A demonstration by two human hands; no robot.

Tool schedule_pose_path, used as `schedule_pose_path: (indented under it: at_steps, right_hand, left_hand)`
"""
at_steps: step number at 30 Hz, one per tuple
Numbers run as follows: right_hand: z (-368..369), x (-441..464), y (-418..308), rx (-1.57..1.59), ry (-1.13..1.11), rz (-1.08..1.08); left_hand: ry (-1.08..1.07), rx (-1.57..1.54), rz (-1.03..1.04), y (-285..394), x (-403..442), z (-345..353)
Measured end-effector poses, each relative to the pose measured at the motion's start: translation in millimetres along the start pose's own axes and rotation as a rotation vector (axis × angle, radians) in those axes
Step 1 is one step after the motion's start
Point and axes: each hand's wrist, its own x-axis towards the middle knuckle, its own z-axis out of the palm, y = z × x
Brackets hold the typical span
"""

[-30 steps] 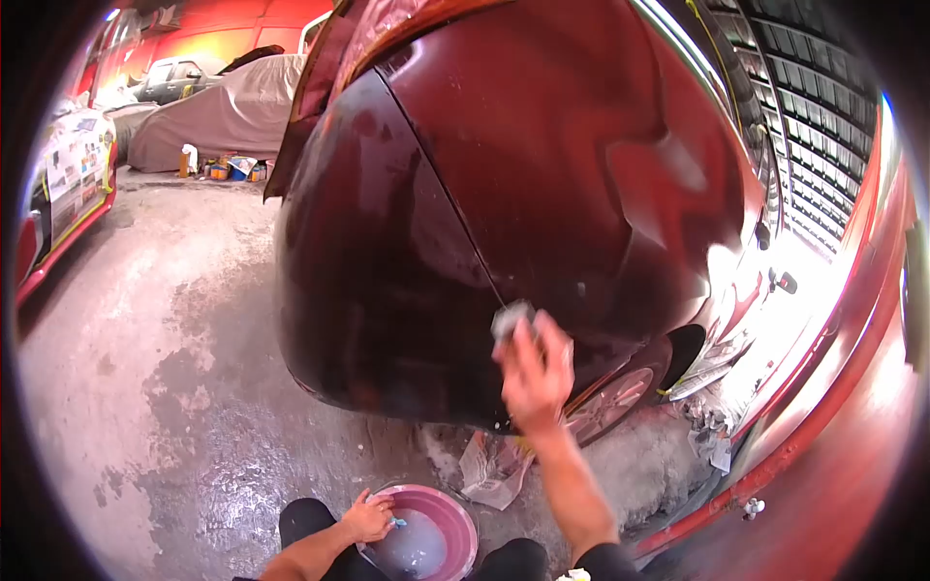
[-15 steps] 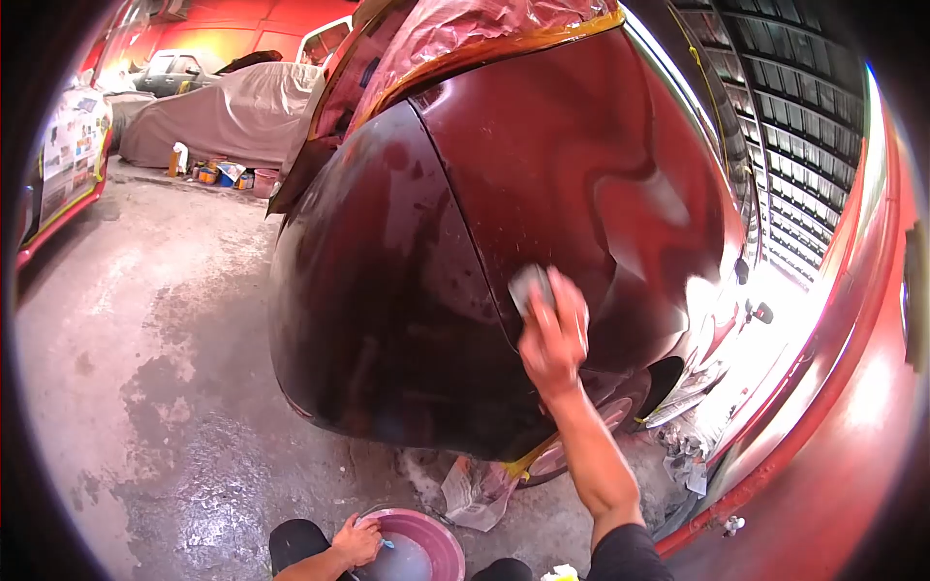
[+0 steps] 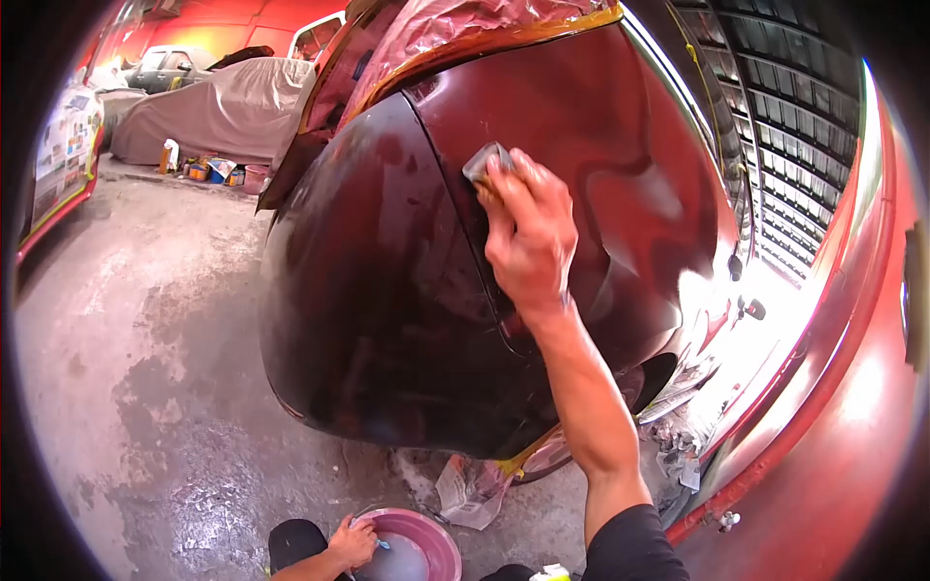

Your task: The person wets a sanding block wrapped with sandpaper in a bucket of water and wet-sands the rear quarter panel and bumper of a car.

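Observation:
My right hand (image 3: 531, 228) is closed on a small grey sanding block (image 3: 486, 163), pressed against the dark red car panel (image 3: 620, 126). It is just right of the curved panel seam, high on the body. Low in the view, my left hand (image 3: 352, 544) curls at the left rim of a pink basin (image 3: 448, 552), which holds cloudy water. Beside those fingers, over the water, is a small light-blue thing (image 3: 384, 544) too small to make out. Pink plastic sheeting (image 3: 436, 39) edged with yellow tape covers the car's upper part.
Newspaper masking (image 3: 472, 492) hangs by the wheel beneath the panel. A red car body (image 3: 852, 387) stands close on the right. Further back on the left are a covered car (image 3: 208, 111) and several containers (image 3: 208, 172) on the wet concrete floor (image 3: 145, 290).
My right hand has slid the sanding block up and to the left along the panel, with the arm reaching further. My left hand stays at the basin's rim. The view has shifted slightly.

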Motion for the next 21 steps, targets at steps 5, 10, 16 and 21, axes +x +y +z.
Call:
schedule_pose_path:
  at_steps: [5,10,16,21]
  right_hand:
    - [-39,-155,11,-0.068,-0.048,0.046]
    - [4,-22,-16,0.025,0.051,0.047]
    - [-17,-97,-16,-0.049,0.015,0.076]
    - [24,7,-30,0.028,0.103,0.052]
  left_hand:
    - [0.095,-0.016,0.013,-12,-2,0]
    - [0.099,0.004,0.059,-6,4,4]
    - [0.141,-0.05,0.026,-7,2,20]
    - [0.098,-0.072,-0.009,-2,1,10]
